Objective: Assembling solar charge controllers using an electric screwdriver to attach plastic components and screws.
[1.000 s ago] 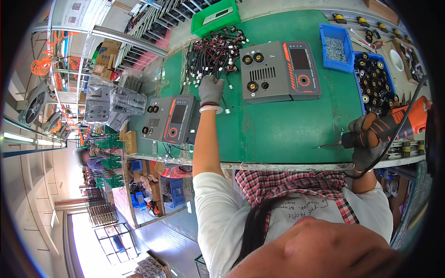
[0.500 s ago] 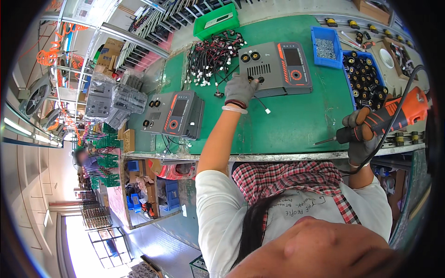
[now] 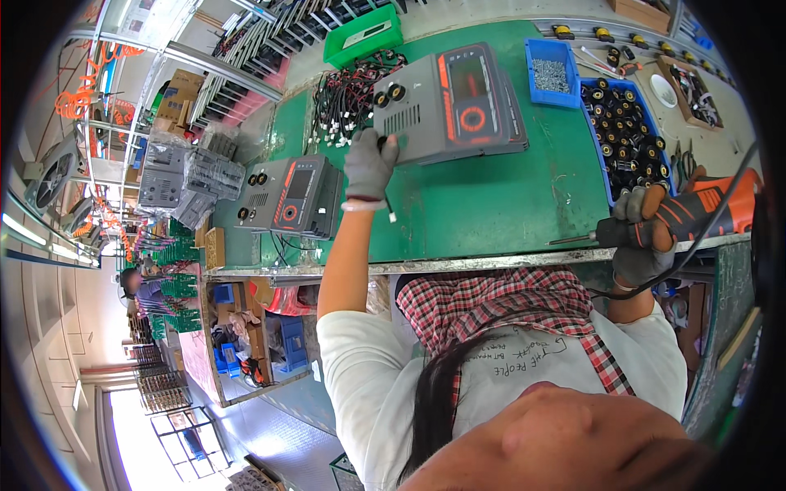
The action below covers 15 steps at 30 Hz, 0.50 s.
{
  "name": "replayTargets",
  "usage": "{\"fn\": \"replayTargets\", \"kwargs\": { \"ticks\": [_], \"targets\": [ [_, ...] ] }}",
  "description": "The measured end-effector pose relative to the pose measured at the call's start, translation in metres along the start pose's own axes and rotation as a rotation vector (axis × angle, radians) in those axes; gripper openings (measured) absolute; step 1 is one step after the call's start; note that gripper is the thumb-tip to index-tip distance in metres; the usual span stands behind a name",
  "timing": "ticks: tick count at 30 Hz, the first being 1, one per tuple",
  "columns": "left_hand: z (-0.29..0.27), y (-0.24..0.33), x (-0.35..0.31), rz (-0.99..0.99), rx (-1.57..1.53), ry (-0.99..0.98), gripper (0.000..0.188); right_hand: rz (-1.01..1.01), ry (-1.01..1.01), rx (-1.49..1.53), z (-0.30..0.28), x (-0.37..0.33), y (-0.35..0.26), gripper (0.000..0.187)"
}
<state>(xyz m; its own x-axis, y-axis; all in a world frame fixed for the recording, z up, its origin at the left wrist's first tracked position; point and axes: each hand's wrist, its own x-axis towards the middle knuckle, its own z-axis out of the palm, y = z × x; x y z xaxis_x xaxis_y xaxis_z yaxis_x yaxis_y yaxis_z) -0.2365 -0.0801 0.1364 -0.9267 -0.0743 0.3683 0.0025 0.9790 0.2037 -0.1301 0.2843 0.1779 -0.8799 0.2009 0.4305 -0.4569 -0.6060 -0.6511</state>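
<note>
While gripped, grey device (image 3: 446,102) touches left hand (image 3: 368,164).

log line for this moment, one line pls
left hand: gloved, on near edge of grey panel unit | right hand: gripping orange power screwdriver at bench edge | surface: green bench mat
</note>
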Motion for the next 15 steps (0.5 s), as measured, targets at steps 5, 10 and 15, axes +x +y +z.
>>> {"fn": "replayTargets", "kwargs": {
  "ticks": [5, 10, 15],
  "targets": [
    [-0.027, -0.017, -0.113, 0.133, -0.089, 0.036, 0.032, -0.122, -0.105, 0.353, 0.004, 0.000, -0.006, 0.074],
    [-0.010, 0.008, -0.195, 0.132, -0.079, -0.128, 0.030, -0.099, -0.133, 0.383, 0.018, -0.005, -0.015, 0.065],
    [0.004, 0.019, -0.209, 0.183, -0.037, -0.066, 0.025, 0.047, -0.208, 0.330, 0.019, -0.012, 0.004, 0.073]
  ]
}}
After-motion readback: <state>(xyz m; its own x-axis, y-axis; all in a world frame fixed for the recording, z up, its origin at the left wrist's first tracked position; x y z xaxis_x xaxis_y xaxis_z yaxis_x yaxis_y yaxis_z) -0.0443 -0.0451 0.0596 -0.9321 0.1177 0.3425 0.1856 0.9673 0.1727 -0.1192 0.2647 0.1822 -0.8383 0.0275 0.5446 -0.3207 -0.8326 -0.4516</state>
